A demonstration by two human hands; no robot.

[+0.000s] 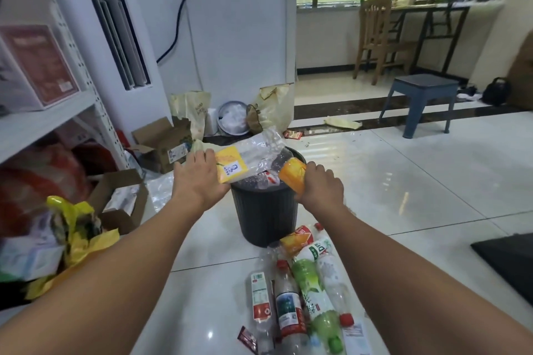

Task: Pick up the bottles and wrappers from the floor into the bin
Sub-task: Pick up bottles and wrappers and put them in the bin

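Observation:
A black ribbed bin stands on the tiled floor, with clear crushed bottles showing at its rim. My left hand grips a large clear bottle with a yellow label, held tilted over the bin's left rim. My right hand grips an orange-labelled bottle over the right rim. Several empty bottles lie on the floor in front of the bin, among them a green one and red-capped ones. A small dark red wrapper lies beside them. Another red wrapper lies behind the bin.
A white shelf rack with boxes stands at the left. Open cardboard boxes and a yellow bag crowd the floor left of the bin. A blue stool and a wooden chair stand at the back right. A dark mat lies right.

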